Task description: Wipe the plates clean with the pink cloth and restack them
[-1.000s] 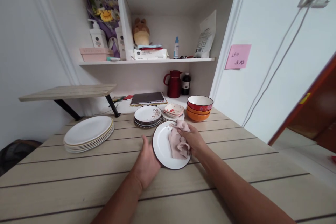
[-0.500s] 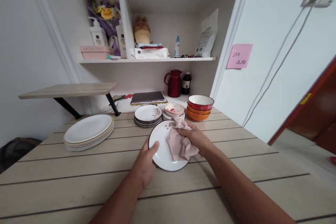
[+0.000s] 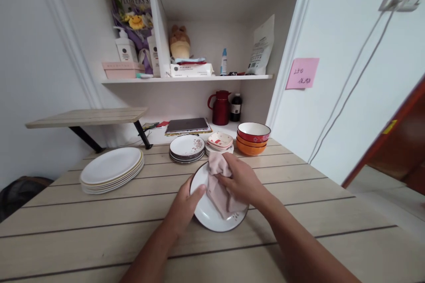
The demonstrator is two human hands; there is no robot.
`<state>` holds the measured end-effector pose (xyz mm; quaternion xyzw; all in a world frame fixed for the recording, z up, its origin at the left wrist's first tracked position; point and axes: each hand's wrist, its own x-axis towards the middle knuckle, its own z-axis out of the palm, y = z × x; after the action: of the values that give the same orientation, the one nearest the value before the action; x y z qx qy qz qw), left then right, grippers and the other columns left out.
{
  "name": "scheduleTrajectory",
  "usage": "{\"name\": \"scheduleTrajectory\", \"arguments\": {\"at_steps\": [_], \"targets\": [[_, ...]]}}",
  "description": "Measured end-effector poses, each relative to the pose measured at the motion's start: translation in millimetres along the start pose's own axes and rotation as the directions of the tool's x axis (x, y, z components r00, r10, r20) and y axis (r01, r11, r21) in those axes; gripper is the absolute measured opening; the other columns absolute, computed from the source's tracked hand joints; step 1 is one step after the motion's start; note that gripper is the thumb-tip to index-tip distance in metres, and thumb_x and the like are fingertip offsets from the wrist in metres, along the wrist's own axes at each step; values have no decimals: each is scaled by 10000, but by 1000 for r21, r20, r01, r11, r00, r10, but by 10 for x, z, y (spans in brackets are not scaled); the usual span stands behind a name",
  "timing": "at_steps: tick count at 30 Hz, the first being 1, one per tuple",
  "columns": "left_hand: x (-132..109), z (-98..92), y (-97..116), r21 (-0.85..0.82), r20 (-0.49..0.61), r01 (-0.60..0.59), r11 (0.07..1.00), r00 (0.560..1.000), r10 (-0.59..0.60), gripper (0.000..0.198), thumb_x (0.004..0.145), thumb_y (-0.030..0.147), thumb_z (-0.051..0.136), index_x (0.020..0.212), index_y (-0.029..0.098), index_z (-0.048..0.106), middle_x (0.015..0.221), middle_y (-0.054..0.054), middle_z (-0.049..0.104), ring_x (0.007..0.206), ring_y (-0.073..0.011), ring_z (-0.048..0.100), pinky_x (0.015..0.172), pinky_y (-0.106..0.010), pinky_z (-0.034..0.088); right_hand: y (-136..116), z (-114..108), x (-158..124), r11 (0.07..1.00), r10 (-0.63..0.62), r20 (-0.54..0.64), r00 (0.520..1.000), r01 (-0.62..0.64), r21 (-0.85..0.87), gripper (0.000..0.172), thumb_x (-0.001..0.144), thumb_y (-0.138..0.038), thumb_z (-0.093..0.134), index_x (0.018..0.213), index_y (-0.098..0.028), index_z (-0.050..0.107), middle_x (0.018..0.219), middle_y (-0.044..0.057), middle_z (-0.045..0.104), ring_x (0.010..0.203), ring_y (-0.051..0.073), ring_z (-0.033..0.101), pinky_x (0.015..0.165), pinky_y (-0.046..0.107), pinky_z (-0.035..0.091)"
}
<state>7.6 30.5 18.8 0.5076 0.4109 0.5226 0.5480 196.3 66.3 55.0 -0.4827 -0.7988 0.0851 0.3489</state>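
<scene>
A small white plate (image 3: pixel 207 216) with a dark rim and a little flower print lies tilted over the wooden table. My left hand (image 3: pixel 186 203) grips its left edge, thumb on the upper face. My right hand (image 3: pixel 241 181) is closed on a crumpled pink cloth (image 3: pixel 217 185) and presses it against the middle of the plate. The cloth covers most of the plate's upper half.
A stack of large white plates (image 3: pixel 111 168) sits at the left. Behind the hands are a stack of small flowered plates (image 3: pixel 187 147), small dishes (image 3: pixel 219 140) and stacked red and orange bowls (image 3: pixel 253 137). Shelves hold a red jug (image 3: pixel 220 107), bottles and boxes.
The plate has turned in my hands, its flower print now near the front edge. My right hand and the cloth have slid left and down across the plate.
</scene>
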Motion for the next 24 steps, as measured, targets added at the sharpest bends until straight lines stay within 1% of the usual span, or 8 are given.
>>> {"name": "scheduleTrajectory", "arguments": {"at_steps": [3, 5, 8, 11, 14, 18, 21, 24], "targets": [[-42, 51, 37, 27, 59, -3, 1000, 998, 1, 548, 785, 344, 684, 1297, 186, 565, 1247, -109, 654, 1157, -291, 585, 967, -370, 459, -33, -103, -18, 1000, -8, 47, 999, 7, 7, 146, 771, -286, 611, 838, -211, 504, 804, 14, 612, 684, 159, 506, 598, 261, 305], [-62, 75, 29, 16, 77, 10, 1000, 997, -12, 557, 791, 356, 678, 1306, 181, 557, 1215, -113, 671, 1107, -289, 614, 949, -376, 470, -24, -151, -20, 996, 29, 69, 997, -34, 76, 142, 773, -308, 616, 799, -210, 517, 750, 2, 613, 666, 156, 510, 602, 264, 322], [-74, 90, -17, -26, 38, 23, 999, 999, -22, 571, 805, 385, 660, 1320, 167, 544, 1174, -121, 689, 1047, -285, 643, 924, -381, 484, -3, -158, -10, 959, 120, 73, 990, -135, 249, 128, 770, -320, 619, 781, -203, 565, 745, 0, 634, 700, 171, 545, 644, 283, 378], [-62, 78, -63, -95, -36, 9, 995, 999, -13, 584, 804, 393, 663, 1323, 155, 538, 1150, -124, 700, 1044, -278, 648, 933, -373, 481, 9, -93, 5, 868, 197, 46, 979, -196, 456, 166, 756, -306, 626, 888, -206, 639, 843, 8, 677, 783, 193, 582, 710, 309, 423], [-41, 65, -80, -215, -108, -27, 976, 994, 3, 587, 803, 376, 672, 1331, 162, 529, 1180, -124, 688, 1079, -263, 637, 967, -359, 463, 32, 19, 17, 725, 260, 20, 965, -209, 656, 308, 731, -287, 644, 1033, -228, 657, 955, 10, 701, 866, 210, 609, 770, 325, 449], [-26, 84, -64, -358, -153, -13, 934, 987, -45, 603, 788, 346, 696, 1337, 169, 521, 1184, -134, 685, 1072, -264, 645, 960, -375, 480, 60, 181, 24, 508, 366, 49, 929, -243, 827, 409, 702, -293, 678, 1105, -225, 648, 975, 27, 714, 870, 227, 633, 772, 339, 478], [-8, 109, -27, -451, -194, -27, 892, 979, -68, 627, 771, 327, 715, 1340, 157, 518, 1153, -154, 695, 1058, -277, 653, 953, -400, 493, 7, 272, 20, 293, 429, 95, 898, -238, 926, 433, 703, -300, 693, 1125, -223, 630, 982, 34, 720, 861, 229, 649, 762, 339, 499], [21, 111, 33, -532, -267, -83, 843, 961, -74, 606, 777, 304, 705, 1334, 151, 522, 1155, -162, 693, 1068, -284, 650, 950, -413, 504, -143, 363, -6, 53, 459, 165, 873, -212, 976, 495, 686, -290, 718, 1161, -225, 595, 1018, 43, 722, 891, 235, 664, 787, 345, 516]]}}
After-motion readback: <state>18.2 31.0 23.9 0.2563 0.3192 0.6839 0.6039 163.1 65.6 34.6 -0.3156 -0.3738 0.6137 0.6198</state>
